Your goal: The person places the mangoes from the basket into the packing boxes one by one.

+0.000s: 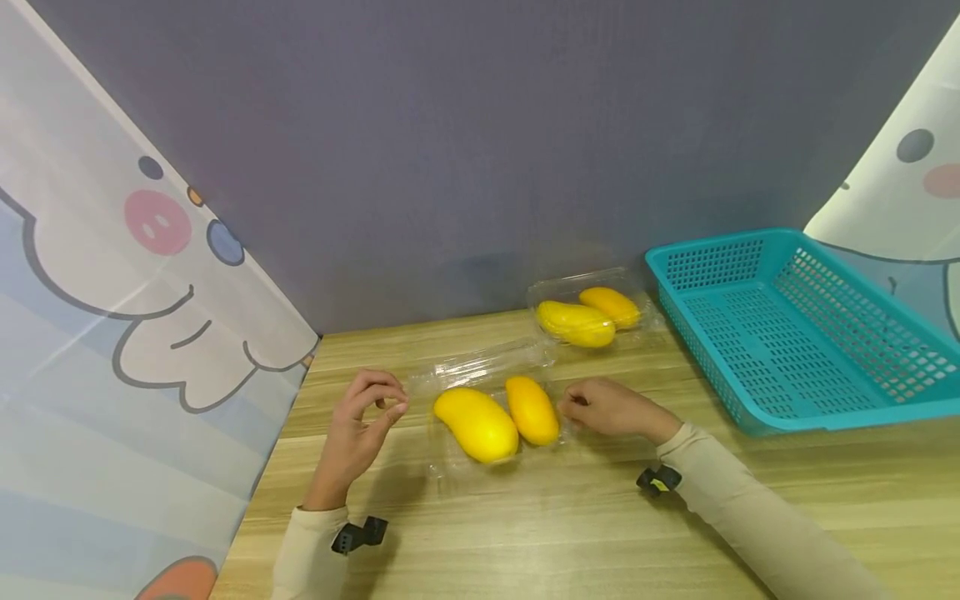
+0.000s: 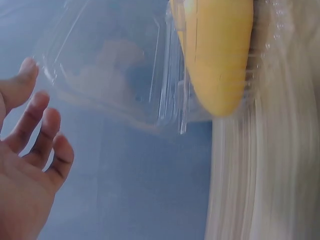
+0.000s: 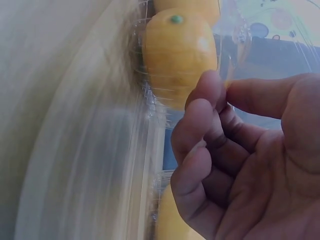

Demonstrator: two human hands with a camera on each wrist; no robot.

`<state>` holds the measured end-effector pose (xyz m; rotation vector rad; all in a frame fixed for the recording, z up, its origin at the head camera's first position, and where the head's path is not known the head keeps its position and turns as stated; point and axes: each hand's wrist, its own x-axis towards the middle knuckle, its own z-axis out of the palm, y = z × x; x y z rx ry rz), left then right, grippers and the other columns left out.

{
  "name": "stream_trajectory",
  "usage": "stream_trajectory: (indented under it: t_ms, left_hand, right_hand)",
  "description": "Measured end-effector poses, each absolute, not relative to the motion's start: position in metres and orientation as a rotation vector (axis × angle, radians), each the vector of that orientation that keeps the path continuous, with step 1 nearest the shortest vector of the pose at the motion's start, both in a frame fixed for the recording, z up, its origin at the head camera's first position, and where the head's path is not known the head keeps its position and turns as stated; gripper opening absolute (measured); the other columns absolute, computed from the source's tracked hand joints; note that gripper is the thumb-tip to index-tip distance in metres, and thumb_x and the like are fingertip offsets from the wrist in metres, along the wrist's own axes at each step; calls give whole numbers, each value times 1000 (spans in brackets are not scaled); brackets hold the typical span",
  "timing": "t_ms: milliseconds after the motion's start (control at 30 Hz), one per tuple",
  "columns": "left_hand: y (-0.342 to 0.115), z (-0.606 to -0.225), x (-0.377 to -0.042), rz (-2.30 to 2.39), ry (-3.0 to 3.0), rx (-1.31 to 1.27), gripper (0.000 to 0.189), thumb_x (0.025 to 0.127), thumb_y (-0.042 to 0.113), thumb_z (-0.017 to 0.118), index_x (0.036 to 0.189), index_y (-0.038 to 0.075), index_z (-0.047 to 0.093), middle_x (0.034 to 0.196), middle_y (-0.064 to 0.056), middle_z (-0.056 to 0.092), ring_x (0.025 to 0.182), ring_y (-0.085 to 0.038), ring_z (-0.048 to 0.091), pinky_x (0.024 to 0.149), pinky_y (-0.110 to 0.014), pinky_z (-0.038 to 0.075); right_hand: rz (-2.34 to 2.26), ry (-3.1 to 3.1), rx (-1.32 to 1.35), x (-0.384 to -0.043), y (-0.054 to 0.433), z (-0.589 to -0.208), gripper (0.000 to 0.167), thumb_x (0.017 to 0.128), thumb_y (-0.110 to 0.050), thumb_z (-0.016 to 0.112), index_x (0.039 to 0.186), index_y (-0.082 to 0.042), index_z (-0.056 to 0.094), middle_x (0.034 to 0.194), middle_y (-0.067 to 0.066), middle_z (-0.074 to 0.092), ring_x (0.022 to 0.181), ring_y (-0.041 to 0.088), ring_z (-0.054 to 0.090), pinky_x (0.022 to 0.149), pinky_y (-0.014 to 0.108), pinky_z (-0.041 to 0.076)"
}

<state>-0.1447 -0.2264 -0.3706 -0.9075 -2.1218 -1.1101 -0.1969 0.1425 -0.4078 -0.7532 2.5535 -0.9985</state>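
In the head view, an open clear plastic clamshell box (image 1: 450,467) lies on the table with its lid (image 1: 480,364) tilted back. Inside are a large yellow mango (image 1: 477,425) and a smaller, more orange mango (image 1: 532,410). My left hand (image 1: 363,433) hovers left of the box, fingers loosely bent and apart from the plastic; the left wrist view shows a gap between the hand (image 2: 35,150) and the lid. At the box's right edge, my right hand (image 1: 609,406) has curled fingers, thumb and index finger pinching the rim. The clear plastic between those fingertips is hard to see.
Behind to the right, a second clear box (image 1: 551,289) holds two yellow mangoes (image 1: 576,323). A turquoise plastic basket (image 1: 720,375) stands at the right of the wooden table (image 1: 525,533). A grey wall panel rises at the back, with cartoon-printed sheets on both sides.
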Motion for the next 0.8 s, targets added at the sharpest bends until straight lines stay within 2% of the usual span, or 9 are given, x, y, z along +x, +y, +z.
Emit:
stream_trajectory:
  t_ms: [67,167,300,433,600,800]
  left_hand:
    - [-228,-367,-142,-1087,-2170,-913,34,73,-25,70,89,6,69,101,-15,57,95,-14,52,72,-29,39]
    - [-233,-365,-139,-1088,-2235,-913,34,71,-26,71,87,5,69,102,-16,57,95,-15,51,72,-30,40]
    - [-244,-377,-142,-1117,-2324,-931,34,75,-19,74,90,12,72,105,-10,58,98,-11,51,74,-28,43]
    - [-244,-380,-142,-1151,-2362,-963,28,80,-11,74,93,14,73,105,-4,59,97,-11,51,74,-26,43]
    - [-244,-388,-141,-1176,-2386,-987,29,84,-6,74,96,20,72,105,0,58,94,-13,51,73,-27,41]
    - [-250,-401,-138,-1214,-2425,-997,24,83,-4,75,94,17,71,105,1,57,97,-9,50,72,-27,41]
  right_hand:
    - [-1021,2529,-734,-198,143,-408,32,105,-23,50,77,-12,62,64,-4,57,51,10,37,47,22,31]
    - [-1081,2479,-677,-199,144,-408,39,107,-31,43,82,-11,66,69,-1,62,56,12,47,51,23,39]
    - [-1203,2374,-592,-200,147,-408,55,108,-45,32,93,-5,68,76,6,68,66,19,59,60,30,50]
    - [-1308,2248,-553,-199,153,-405,65,108,-51,25,113,1,64,83,13,70,69,23,62,61,32,51]
    - [-1389,2104,-508,-195,162,-401,69,107,-54,25,139,3,48,98,20,70,79,28,66,64,33,53]
    - [-1404,2071,-480,-189,162,-400,70,106,-51,35,150,4,34,107,21,70,80,26,67,61,31,54]
